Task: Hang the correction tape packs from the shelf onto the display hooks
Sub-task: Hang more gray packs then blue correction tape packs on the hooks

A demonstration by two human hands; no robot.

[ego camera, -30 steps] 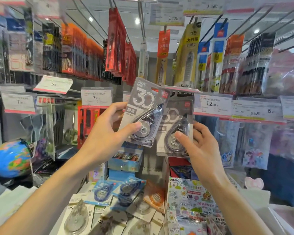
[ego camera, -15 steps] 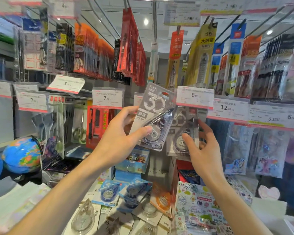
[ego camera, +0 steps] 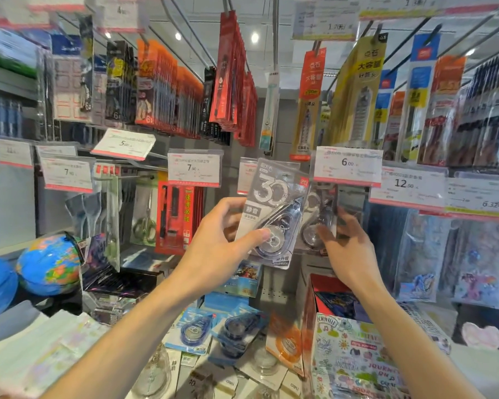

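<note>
My left hand [ego camera: 213, 240] grips a grey correction tape pack [ego camera: 274, 208] marked "30", thumb on its front, held upright at centre. Just to its right a second grey pack [ego camera: 319, 220] hangs under the 6.00 price tag [ego camera: 347, 165]. My right hand [ego camera: 346, 249] is blurred, its fingers against that second pack's lower edge; whether it grips it I cannot tell. The hook itself is hidden behind the tag. More correction tape packs, blue [ego camera: 193, 329], orange [ego camera: 285, 341] and clear [ego camera: 153, 372], lie loose on the shelf below.
Hooks with red and orange packs [ego camera: 231, 79] hang above. Price tags [ego camera: 195, 168] line the row at hand height. Globes [ego camera: 48, 266] stand at the left, a sticker book [ego camera: 355, 355] at lower right, and scissors packs [ego camera: 144, 217] hang left of centre.
The second pack has moved up and back under the 6.00 tag. My right hand followed it and is now blurred. My left hand still holds its pack, slightly nearer the tag.
</note>
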